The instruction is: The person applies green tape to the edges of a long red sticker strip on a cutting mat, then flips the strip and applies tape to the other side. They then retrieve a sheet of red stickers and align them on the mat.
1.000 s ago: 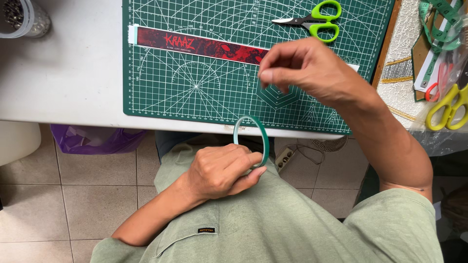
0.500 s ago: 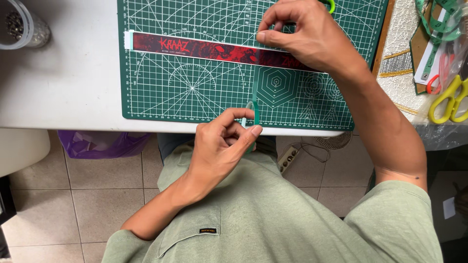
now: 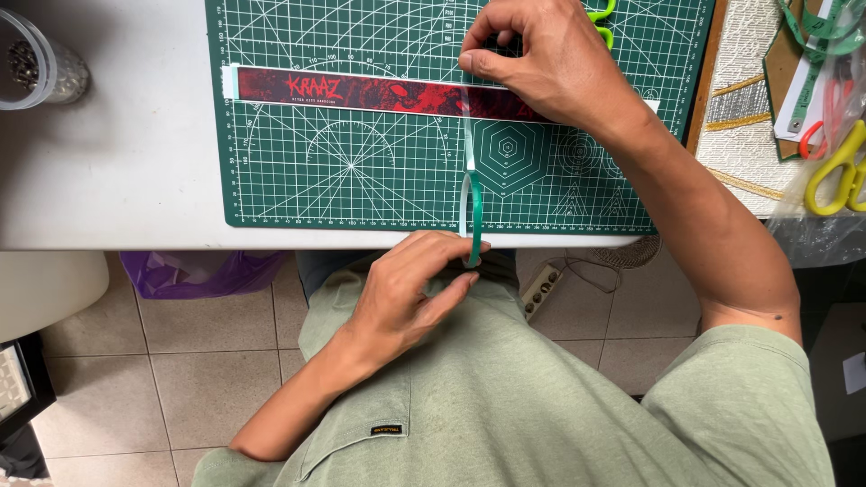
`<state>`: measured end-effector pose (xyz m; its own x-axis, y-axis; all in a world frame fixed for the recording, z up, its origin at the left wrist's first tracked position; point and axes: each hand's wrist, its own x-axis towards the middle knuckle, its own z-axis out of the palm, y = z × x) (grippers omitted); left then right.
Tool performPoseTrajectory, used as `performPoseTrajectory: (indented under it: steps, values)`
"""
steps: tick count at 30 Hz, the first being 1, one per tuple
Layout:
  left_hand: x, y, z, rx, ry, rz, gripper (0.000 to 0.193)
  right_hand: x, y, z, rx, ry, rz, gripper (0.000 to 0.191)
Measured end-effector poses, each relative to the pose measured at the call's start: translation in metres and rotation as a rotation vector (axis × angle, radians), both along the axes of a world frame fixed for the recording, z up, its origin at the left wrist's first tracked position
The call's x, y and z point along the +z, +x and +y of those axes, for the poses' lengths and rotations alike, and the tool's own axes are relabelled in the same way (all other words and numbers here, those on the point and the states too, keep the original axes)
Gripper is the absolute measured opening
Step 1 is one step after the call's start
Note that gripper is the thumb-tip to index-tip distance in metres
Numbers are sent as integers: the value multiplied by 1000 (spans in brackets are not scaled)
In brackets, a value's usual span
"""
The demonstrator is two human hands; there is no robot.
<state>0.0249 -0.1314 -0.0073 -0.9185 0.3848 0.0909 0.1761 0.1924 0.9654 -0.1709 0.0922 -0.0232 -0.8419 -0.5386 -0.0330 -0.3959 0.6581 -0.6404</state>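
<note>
A long red and black printed paper strip [image 3: 361, 92] lies across a green cutting mat [image 3: 379, 171]. My right hand [image 3: 550, 59] presses the end of a clear tape down on the strip, thumb and fingers pinched on it. The tape runs toward me to a thin green tape roll [image 3: 471, 216], seen edge-on at the mat's near edge. My left hand [image 3: 410, 293] grips that roll just off the table edge, above my lap.
Green-handled scissors [image 3: 600, 20] lie partly hidden behind my right hand. A clear jar [image 3: 41, 63] stands at the far left on the white table [image 3: 108, 171]. Yellow scissors [image 3: 834, 171] and green ribbon [image 3: 812, 36] clutter the right side. A purple bag [image 3: 194, 271] sits under the table.
My right hand carried the tape end from mid-air down onto the strip. My left hand brought the roll from my lap up to the table edge, drawing the tape taut.
</note>
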Motion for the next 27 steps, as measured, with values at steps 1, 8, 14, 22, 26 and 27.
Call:
performPoseTrajectory:
  steps: [1,8,14,22,26,27]
  values:
    - [-3,0,0,4,-33,61,30,-1,0,1,5,-7,12,17]
    - [-23,-8,-3,38,-231,398,19,-6,-1,4,63,-5,108,19]
    - [-24,-27,-9,-76,-295,505,24,-7,-1,4,89,-19,160,19]
    - [-23,-37,-5,-154,-219,517,33,-7,-2,3,46,-12,89,16]
    - [-25,-35,-3,-154,-168,490,34,-10,0,4,75,-21,152,17]
    - [-26,-34,-3,-156,-159,480,34,-11,0,5,88,-25,181,17]
